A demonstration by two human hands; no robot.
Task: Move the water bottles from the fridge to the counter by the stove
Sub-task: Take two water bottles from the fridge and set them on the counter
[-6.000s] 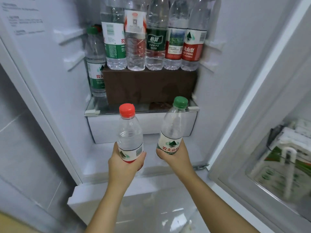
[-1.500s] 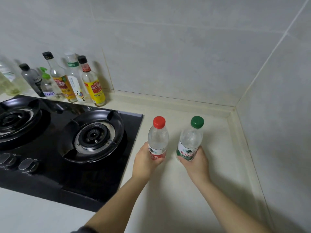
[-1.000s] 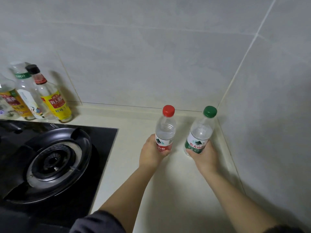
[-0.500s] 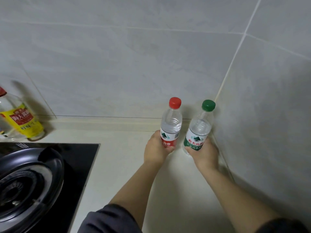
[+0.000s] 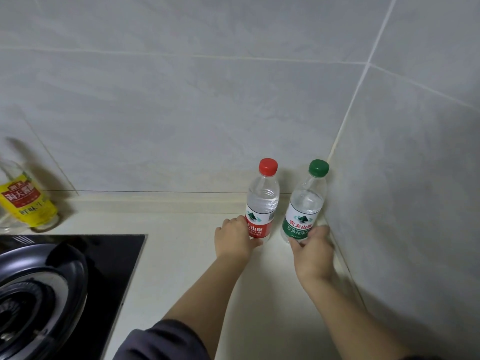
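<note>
Two water bottles sit right of centre in the frame, in the corner where the back wall (image 5: 181, 113) meets the side wall (image 5: 415, 178).

Red-capped bottle (image 5: 261, 201): clear, red and white label, upright, just in front of the back wall. Left hand (image 5: 235, 239) comes in from the lower middle and its grip is closed around the bottle's lower part at label height. Fingers wrap the left and far side, so the bottle stands up out of the top right of the grip. Cap and shoulder are fully clear of the hand.

Green-capped bottle (image 5: 304, 203): clear, green and white label, just right of the red one, not touching it, close against the side wall. It leans slightly to the right in the picture. Right hand (image 5: 313, 249) has its grip closed around the base, thumb on the near left side and fingers curled round the right side. The bottle rises from the top left of that grip.

Both bases look down on the pale tabletop (image 5: 181, 261), but the hands cover part of each base, so full contact can't be confirmed.

Black stove (image 5: 114, 261) fills the lower left, with a round burner (image 5: 33, 289) on it, well apart from the bottles. A sauce bottle (image 5: 26, 203) with a yellow label stands at the left edge, against the back wall. Dark sleeve (image 5: 166, 341) shows at the bottom edge.
</note>
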